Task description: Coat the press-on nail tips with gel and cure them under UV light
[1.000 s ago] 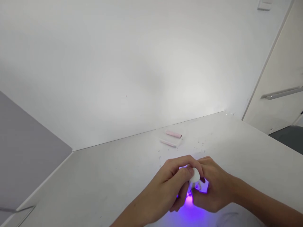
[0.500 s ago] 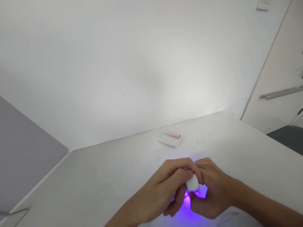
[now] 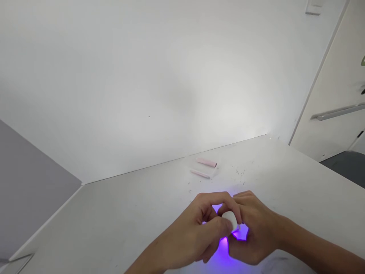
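A small white rounded device is held between my two hands, low in the view and right of centre. Violet light shines from beneath it onto the white table. My left hand pinches the device between thumb and index finger. My right hand curls in from the right with its fingers closed at the device's underside. What the right fingertips hold there is hidden by the hands and the glare.
On the white table, beyond my hands, lie a pink tube and a thin pink stick. Dark specks are scattered nearby. A white wall rises behind; a metal bar is at the right.
My left thumb has moved lower over the white device, and my left fingers have shifted, leaving a violet-lit gap between the hands. The view has moved slightly.
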Available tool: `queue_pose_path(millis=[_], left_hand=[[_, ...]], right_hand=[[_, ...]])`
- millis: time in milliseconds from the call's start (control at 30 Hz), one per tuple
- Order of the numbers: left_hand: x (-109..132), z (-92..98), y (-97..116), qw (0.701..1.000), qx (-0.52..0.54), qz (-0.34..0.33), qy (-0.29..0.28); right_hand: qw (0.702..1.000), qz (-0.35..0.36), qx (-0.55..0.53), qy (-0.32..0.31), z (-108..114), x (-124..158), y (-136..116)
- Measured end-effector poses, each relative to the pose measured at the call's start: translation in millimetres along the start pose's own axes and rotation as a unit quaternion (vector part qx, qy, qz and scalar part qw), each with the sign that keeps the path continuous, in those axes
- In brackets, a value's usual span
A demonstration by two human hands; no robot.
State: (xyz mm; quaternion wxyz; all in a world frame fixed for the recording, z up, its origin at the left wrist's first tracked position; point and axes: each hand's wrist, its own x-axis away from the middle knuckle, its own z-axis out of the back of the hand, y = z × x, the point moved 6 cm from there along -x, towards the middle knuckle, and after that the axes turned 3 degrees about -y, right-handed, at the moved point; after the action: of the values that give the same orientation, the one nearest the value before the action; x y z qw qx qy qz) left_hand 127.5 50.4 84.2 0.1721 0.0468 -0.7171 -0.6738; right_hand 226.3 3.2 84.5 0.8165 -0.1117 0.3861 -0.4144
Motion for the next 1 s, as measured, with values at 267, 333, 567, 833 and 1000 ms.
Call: queue_pose_path(millis=[267,333,567,833,1000], left_hand=[[1,1.2,-2,1.0,0.006,0.006,0.004],[1,1.4,-3,1.0,0.008,0.004,0.003],[2,3.2,-3,1.0,-0.005,0.007,0.007],[0,-0.3,0,1.0,-0.001,0.007,0.006],[0,-0.4,-1,1.0,0.005,0.015,0.015]], right_hand=[[0.997,-0.022,0.063,-0.04,-6,6,5],[0.998,-0.022,0.051,-0.036,-5,5,5],[0.999,-0.018,0.023,-0.02,-1,2,2],[1.0,0.002,0.012,-0.006,2,-3,-1],[1.0,0.012,0.013,0.007,5,-6,-4]])
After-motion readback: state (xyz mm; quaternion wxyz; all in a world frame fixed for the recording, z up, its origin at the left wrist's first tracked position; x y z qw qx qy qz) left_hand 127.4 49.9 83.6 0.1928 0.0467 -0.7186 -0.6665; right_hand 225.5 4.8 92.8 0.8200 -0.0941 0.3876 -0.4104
